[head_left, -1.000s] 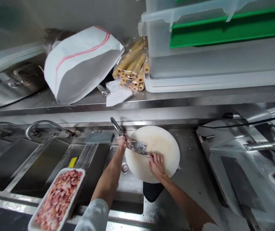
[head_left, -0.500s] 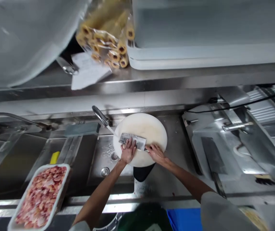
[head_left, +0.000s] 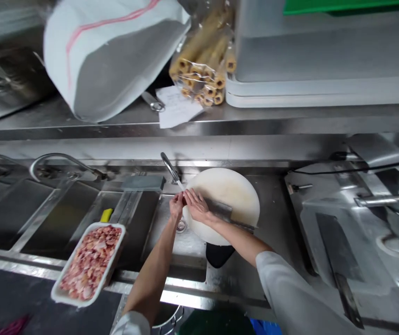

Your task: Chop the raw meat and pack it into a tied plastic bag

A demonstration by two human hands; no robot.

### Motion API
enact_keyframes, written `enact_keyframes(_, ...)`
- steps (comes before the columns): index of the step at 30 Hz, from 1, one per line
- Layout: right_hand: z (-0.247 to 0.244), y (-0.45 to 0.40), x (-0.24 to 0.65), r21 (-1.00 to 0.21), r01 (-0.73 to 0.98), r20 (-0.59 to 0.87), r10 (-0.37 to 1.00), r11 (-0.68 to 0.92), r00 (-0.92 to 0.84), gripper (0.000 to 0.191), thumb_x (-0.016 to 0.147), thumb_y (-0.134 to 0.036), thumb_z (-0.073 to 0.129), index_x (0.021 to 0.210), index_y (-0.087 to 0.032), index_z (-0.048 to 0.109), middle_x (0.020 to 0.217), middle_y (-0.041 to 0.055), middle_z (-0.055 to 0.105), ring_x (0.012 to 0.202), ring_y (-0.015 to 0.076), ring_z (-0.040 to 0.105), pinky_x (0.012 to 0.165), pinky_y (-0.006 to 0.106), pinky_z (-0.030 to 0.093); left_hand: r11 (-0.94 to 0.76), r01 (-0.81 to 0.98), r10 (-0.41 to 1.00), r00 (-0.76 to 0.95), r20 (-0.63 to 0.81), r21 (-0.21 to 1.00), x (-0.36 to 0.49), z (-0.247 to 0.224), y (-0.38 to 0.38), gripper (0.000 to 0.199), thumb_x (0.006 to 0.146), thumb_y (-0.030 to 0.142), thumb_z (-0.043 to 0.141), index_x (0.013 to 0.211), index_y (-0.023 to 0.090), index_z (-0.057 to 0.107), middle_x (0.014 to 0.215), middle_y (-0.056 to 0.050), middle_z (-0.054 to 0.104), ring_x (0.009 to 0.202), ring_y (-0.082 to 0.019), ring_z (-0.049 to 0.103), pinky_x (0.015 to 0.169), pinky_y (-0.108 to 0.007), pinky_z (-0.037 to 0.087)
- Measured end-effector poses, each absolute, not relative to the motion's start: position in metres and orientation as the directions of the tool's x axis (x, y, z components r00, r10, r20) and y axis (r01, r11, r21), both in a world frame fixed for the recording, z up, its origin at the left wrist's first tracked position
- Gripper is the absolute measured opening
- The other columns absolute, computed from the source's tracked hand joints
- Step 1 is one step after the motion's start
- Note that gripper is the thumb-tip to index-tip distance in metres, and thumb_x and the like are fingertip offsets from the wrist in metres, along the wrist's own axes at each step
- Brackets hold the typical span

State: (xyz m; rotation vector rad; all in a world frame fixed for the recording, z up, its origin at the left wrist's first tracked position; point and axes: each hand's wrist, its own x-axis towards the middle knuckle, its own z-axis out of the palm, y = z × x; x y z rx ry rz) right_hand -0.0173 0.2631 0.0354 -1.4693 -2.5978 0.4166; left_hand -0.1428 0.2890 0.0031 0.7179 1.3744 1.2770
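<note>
Steel shelf [head_left: 255, 123], illegible note [head_left: 176, 109], hands [head_left: 197, 206] under faucet [head_left: 169, 165]

Shelf [head_left: 272, 124], top of frame: we see a pot [head_left: 9, 88], a white sack [head_left: 115, 70], bagged tubes [head_left: 202, 70], paper [head_left: 178, 108] and a plastic bin [head_left: 311, 60].
Round board [head_left: 239, 188], centre: we see a cleaver [head_left: 222, 210] lying flat.
</note>
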Motion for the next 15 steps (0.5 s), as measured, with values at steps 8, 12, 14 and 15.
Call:
enact_keyframes(8,0.035,0.313,-0.065,-0.222,0.811,-0.012,0.831,0.541,-0.557,0.088,0.085,-0.012,0.057,0.166,-0.006,0.023,0.173,0.0206,0.017,0.16,0.0339,0.02,0.129,0.057,0.022,0.208,-0.266,0.925,-0.259,-0.278,0.941,-0.18,0.003,0.322,0.062,0.062,0.071,0.083,0.079,0.013,0.069,0.066,-0.004,0.068,0.062,-0.016,0.063,0.058,-0.026,0.047)
enact_keyframes(12,0.028,0.314,-0.06,-0.24,0.814,-0.011,0.837,0.529,-0.547,0.079,0.084,-0.009,0.061,0.158,0.002,0.035,0.171,0.0253,0.021,0.158,0.0344,0.023,0.128,0.056,0.019,0.226,-0.227,0.925,-0.255,-0.281,0.947,-0.172,-0.013,0.324,0.057,0.07,0.069,0.078,0.081,0.014,0.067,0.072,-0.006,0.071,0.063,-0.015,0.063,0.06,-0.026,0.049)
enact_keyframes(14,0.027,0.317,-0.06,-0.265,0.82,-0.024,0.847,0.507,-0.532,0.06,0.088,-0.006,0.057,0.147,0.002,0.049,0.168,0.0224,0.031,0.158,0.0345,0.021,0.126,0.059,0.017,0.204,-0.181,0.944,-0.224,-0.242,0.962,-0.163,-0.02,0.323,0.055,0.072,0.058,0.082,0.101,0.014,0.067,0.095,-0.009,0.076,0.079,-0.017,0.069,0.073,-0.028,0.055)
enact_keyframes(15,0.027,0.319,-0.063,-0.28,0.823,-0.037,0.851,0.495,-0.524,0.05,0.091,-0.005,0.054,0.14,0.001,0.056,0.166,0.02,0.035,0.157,0.0341,0.022,0.125,0.06,0.018,0.183,-0.122,0.956,-0.209,-0.206,0.975,-0.16,-0.024,0.323,0.056,0.076,0.054,0.081,0.113,0.015,0.064,0.107,-0.011,0.076,0.088,-0.018,0.071,0.08,-0.029,0.057)
